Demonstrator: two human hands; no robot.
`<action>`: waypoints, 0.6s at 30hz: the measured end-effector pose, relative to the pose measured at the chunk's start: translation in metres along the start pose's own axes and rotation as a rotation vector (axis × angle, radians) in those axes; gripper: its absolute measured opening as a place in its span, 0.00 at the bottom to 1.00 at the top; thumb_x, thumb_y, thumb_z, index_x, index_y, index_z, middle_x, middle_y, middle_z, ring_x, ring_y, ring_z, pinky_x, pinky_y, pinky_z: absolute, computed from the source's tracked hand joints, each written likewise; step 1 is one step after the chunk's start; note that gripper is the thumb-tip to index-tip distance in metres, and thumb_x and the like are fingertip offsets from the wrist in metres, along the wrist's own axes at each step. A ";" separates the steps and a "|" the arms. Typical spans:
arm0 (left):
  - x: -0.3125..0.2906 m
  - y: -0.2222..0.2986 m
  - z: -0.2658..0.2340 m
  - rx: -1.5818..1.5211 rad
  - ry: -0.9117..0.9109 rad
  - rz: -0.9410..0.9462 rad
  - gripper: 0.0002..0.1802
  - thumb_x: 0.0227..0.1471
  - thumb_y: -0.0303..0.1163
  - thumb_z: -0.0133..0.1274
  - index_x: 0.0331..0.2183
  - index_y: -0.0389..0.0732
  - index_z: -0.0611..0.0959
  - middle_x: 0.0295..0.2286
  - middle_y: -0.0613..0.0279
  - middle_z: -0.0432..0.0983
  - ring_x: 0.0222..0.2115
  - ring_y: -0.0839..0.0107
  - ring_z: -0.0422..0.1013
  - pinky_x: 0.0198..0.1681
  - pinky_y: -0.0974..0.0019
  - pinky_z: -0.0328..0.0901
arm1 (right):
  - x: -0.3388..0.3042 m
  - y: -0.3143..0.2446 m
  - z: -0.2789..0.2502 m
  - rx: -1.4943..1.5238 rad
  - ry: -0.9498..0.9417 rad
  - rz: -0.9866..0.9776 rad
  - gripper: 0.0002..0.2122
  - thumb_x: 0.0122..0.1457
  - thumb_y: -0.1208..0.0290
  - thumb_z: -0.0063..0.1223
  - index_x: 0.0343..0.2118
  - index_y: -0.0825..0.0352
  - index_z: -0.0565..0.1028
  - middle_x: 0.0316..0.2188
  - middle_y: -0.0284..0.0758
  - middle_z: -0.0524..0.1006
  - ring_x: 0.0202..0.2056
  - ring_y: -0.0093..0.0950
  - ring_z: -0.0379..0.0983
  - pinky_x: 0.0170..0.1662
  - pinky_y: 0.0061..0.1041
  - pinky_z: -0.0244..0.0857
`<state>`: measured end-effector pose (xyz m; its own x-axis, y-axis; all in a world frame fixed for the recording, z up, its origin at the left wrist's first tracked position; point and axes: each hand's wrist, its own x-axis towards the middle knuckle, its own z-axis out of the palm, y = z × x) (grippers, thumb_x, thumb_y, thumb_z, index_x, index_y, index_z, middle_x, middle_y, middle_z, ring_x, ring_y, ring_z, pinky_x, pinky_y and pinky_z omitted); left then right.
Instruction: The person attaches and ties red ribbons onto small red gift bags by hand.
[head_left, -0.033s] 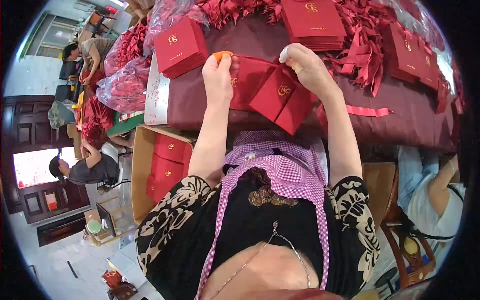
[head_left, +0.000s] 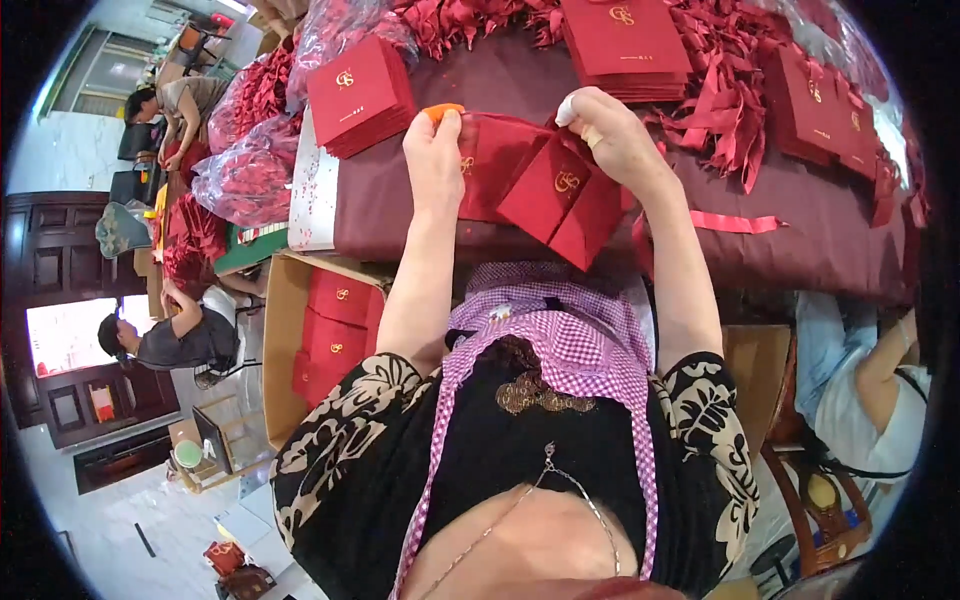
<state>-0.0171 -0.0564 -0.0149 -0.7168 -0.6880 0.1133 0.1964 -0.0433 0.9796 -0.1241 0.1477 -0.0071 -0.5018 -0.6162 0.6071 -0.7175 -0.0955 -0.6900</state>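
Two hands grip a gold-marked, folded red paper pouch (head_left: 550,205) over the dark maroon tablecloth (head_left: 385,205): left hand (head_left: 435,155) clamped at its upper left, right hand (head_left: 618,140) at its upper right. Likely light and crease-prone; corners seem the safest hold.

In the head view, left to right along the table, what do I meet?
Left red stack, left hand, right hand, flat ribbon, rightmost red stack.
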 end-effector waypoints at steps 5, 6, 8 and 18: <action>-0.025 0.021 0.001 0.663 -0.135 0.509 0.10 0.48 0.28 0.56 0.35 0.35 0.79 0.29 0.56 0.70 0.32 0.63 0.68 0.35 0.65 0.64 | 0.001 0.005 0.002 -0.114 0.034 -0.040 0.06 0.50 0.84 0.51 0.30 0.68 0.73 0.28 0.39 0.73 0.31 0.38 0.72 0.35 0.30 0.67; -0.029 0.025 0.000 0.831 -0.298 0.619 0.12 0.47 0.31 0.59 0.34 0.35 0.80 0.31 0.54 0.70 0.32 0.59 0.68 0.37 0.61 0.64 | 0.001 0.010 0.004 -0.104 0.043 -0.064 0.06 0.50 0.84 0.51 0.30 0.68 0.73 0.28 0.39 0.73 0.32 0.39 0.72 0.35 0.31 0.67; -0.044 0.014 0.009 0.947 -0.470 0.593 0.20 0.40 0.39 0.64 0.32 0.34 0.79 0.30 0.53 0.70 0.35 0.54 0.66 0.41 0.56 0.62 | 0.002 0.018 0.008 -0.135 0.039 -0.089 0.07 0.49 0.82 0.52 0.31 0.67 0.74 0.29 0.39 0.74 0.34 0.39 0.73 0.37 0.32 0.67; -0.044 -0.017 0.008 1.071 -0.414 0.433 0.18 0.43 0.35 0.61 0.32 0.31 0.75 0.35 0.45 0.69 0.38 0.49 0.66 0.42 0.52 0.61 | 0.000 0.038 -0.028 -0.393 0.594 -0.171 0.10 0.58 0.77 0.52 0.43 0.70 0.75 0.35 0.37 0.79 0.32 0.26 0.76 0.35 0.21 0.69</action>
<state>0.0054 -0.0198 -0.0351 -0.9259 -0.2067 0.3163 -0.0374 0.8831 0.4676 -0.1643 0.1656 -0.0221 -0.4649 -0.0790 0.8818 -0.8734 0.2037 -0.4423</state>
